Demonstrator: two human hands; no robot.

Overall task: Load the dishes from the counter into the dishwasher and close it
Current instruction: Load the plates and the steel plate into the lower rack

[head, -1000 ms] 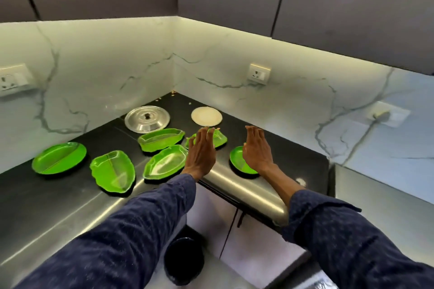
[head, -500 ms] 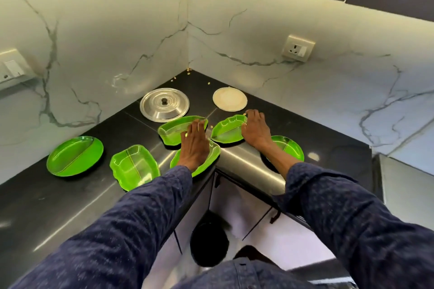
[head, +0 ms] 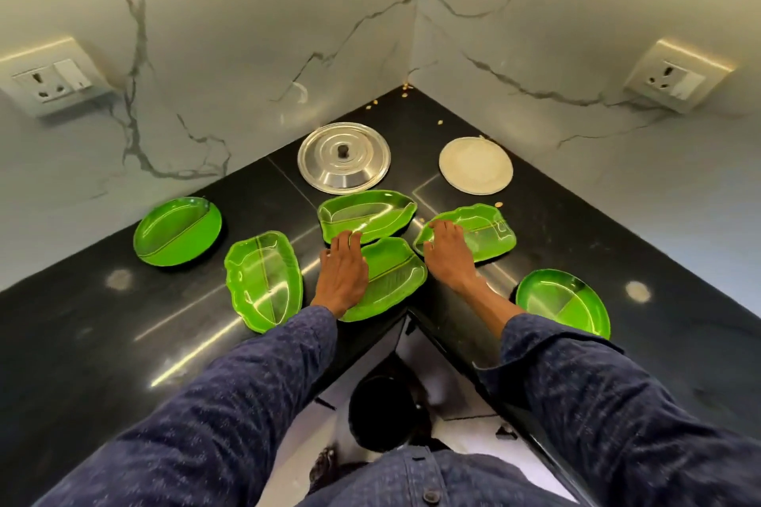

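- Head view: a black polished stone counter (head: 103,342) forming an inner corner is seen from above, backed by white marble-patterned walls (head: 247,33).
- Six translucent green plastic dishes are laid out on it: a round divided green plate (head: 177,230) at middle left, a leaf-shaped green dish (head: 263,284) just right of it, a long leaf-shaped green tray (head: 370,212) at centre, a second leaf-shaped green tray (head: 395,280) below that one at the counter's inner edge, a wavy-edged green leaf dish (head: 482,233) right of centre, and a second round divided green plate (head: 564,303) at lower right.
- A round steel lid with a dark knob (head: 344,156) and a flat round cream disc (head: 475,165) are placed nearer the corner, above the trays.
- The left hand (head: 344,276) is laid flat, fingers straight, over the left end of the lower tray, its fingertips reaching the rim of the long centre tray (nothing is gripped).
- The right hand (head: 447,253) is rested on the left edge of the wavy-edged dish, fingers extended with the tips bent slightly onto the rim; whether the rim is pinched cannot be told.
- Both arms are covered by dark blue patterned sleeves (head: 247,403).
- White wall sockets are seen at upper left (head: 53,78) and upper right (head: 675,80).
- A few small crumbs (head: 405,88) are scattered in the corner.
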